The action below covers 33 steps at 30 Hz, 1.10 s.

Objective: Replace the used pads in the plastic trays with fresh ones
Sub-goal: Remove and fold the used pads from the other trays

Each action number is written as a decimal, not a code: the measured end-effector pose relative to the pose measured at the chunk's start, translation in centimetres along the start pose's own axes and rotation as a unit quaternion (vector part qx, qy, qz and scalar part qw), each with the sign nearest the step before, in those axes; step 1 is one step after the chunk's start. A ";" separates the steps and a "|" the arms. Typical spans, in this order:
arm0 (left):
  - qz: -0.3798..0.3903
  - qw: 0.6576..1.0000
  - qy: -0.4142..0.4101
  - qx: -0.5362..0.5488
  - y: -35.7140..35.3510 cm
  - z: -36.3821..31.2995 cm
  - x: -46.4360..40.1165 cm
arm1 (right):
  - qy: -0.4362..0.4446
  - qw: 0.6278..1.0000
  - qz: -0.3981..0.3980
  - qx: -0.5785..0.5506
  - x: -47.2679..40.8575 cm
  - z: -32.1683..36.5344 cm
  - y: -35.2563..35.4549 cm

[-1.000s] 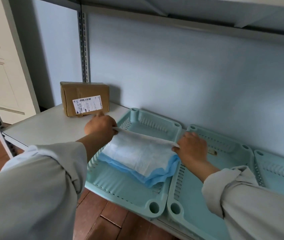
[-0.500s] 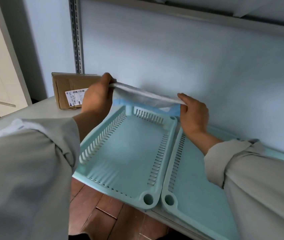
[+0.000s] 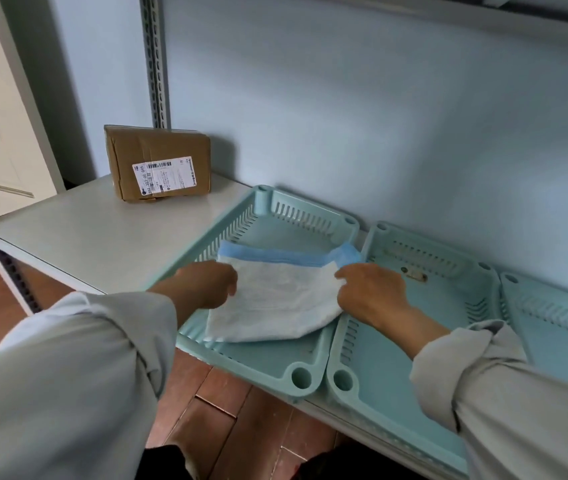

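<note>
Pad (image 3: 275,299) half-folded in left tray (image 3: 275,370), white side up, blue edge at back. Left hand (image 3: 202,284) and right hand (image 3: 369,294) fingers pinch its side edges. Middle tray (image 3: 372,386) and right tray (image 3: 559,341) bare, pads pending. Roughly one-third through.

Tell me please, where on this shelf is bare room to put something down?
The shelf is bare in front of the cardboard box, left of the leftmost tray. The middle tray has an open floor. The leftmost tray is crowded: both the left hand and right hand hold the pad there.
</note>
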State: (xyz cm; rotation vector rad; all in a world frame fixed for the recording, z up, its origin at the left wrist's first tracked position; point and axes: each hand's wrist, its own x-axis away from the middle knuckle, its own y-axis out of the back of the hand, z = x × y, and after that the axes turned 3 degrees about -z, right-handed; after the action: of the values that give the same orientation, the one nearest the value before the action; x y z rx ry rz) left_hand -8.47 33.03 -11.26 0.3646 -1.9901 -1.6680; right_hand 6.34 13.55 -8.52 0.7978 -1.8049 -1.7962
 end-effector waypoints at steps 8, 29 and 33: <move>0.068 0.995 -0.070 0.024 -4.5 -4.8 -1.7 | -0.210 0.949 0.074 -0.223 -2.0 -1.4 -2.2; -0.003 0.819 0.173 0.548 0.6 -0.2 -0.4 | -0.023 0.937 0.012 -0.348 -1.9 7.8 -1.5; 0.008 0.798 0.197 0.570 -0.4 0.9 0.0 | 0.037 0.909 0.114 -0.398 -0.9 11.5 -3.0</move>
State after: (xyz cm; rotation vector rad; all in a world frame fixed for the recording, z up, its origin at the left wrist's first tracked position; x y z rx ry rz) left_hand -8.94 33.68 -11.75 0.9897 -2.3791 -0.1182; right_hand -0.71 22.62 -11.84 0.3007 -0.9031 -2.0465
